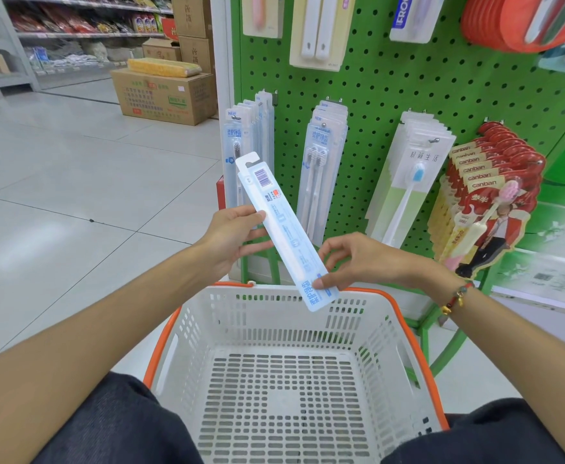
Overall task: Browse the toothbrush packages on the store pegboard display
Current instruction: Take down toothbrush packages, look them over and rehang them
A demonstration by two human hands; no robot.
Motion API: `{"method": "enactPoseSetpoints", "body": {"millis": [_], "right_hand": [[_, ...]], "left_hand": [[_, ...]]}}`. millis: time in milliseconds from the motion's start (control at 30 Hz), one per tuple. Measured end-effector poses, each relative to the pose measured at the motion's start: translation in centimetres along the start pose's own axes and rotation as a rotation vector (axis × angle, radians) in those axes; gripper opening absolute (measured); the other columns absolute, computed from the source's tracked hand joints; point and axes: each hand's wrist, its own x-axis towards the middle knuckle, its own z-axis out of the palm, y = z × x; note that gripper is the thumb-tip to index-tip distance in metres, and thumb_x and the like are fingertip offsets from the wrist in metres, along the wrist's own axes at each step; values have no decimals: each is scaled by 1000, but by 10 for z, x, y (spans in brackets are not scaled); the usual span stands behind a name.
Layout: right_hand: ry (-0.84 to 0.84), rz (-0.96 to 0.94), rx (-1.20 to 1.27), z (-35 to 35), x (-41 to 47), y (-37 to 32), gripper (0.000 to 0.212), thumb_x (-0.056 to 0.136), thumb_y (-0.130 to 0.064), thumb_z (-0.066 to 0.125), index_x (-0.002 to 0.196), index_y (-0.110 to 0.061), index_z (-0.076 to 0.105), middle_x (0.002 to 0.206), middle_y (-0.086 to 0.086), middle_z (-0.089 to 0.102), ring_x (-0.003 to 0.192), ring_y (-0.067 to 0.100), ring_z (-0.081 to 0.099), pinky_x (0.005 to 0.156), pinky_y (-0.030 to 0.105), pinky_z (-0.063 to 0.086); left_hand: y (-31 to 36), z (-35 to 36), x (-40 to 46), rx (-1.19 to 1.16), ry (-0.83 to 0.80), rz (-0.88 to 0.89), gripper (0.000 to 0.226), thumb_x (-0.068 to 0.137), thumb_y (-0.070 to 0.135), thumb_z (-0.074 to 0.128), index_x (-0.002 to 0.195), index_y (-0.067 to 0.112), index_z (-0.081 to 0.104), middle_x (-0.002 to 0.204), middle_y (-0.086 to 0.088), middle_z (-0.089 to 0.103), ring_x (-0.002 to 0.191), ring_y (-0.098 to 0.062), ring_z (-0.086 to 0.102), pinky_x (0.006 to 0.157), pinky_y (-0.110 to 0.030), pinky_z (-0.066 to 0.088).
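Observation:
I hold a long white-and-blue toothbrush package (283, 226) back side up, its barcode near the top, tilted in front of the green pegboard (391, 88). My left hand (237, 236) grips its middle from the left, thumb on the front. My right hand (355, 262) pinches its lower end. More toothbrush packages hang in rows on pegs: a blue-labelled stack (246, 135) behind the held one, a twin-brush stack (324, 155), a pale green stack with a blue-headed brush (411, 182), and red "canban" packs (489, 195).
A white plastic shopping basket (405, 360) with orange handles sits below my hands, between my knees, with nothing in it. Cardboard boxes (167, 95) stand on the tiled floor at the left of the display. Store shelves (83, 31) fill the far left.

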Motion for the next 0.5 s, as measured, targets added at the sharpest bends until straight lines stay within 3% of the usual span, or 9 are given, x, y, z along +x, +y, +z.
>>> {"method": "enactPoseSetpoints", "body": {"millis": [167,233,300,433,500], "right_hand": [[4,-19,-49,-3,3,4,25,76,-16,82,91,-12,62,105,17,69,71,9,64,73,27,55],[31,-25,-99,-1,4,5,27,75,-17,83,92,-12,63,101,14,70,66,6,63,75,33,55],[107,-45,-137,3,3,3,39,73,-24,85,104,-16,62,97,7,68,70,11,65,77,39,55],[324,-135,-237,16,2,-11,75,70,-44,83,133,-31,44,101,-8,60,81,15,65,74,34,55],[410,-172,-417,23,2,-16,82,73,-51,78,139,-32,34,104,-12,58,81,14,61,69,33,51]], "left_hand": [[0,1,-2,2,-26,-7,24,98,6,50,120,10,58,114,-5,66,85,-12,68,71,-34,59],[0,1,-1,-1,-31,-11,22,98,6,50,118,11,58,113,-4,66,85,-12,68,71,-33,59],[0,2,-2,0,-27,-15,21,98,7,50,117,11,58,111,-4,67,84,-12,68,71,-33,60],[-3,7,-3,7,-27,-23,11,99,8,50,103,13,59,98,0,68,77,-8,69,67,-29,61],[-3,10,-4,17,-49,-16,12,98,9,51,106,13,60,100,0,69,79,-8,71,68,-28,61]]}}
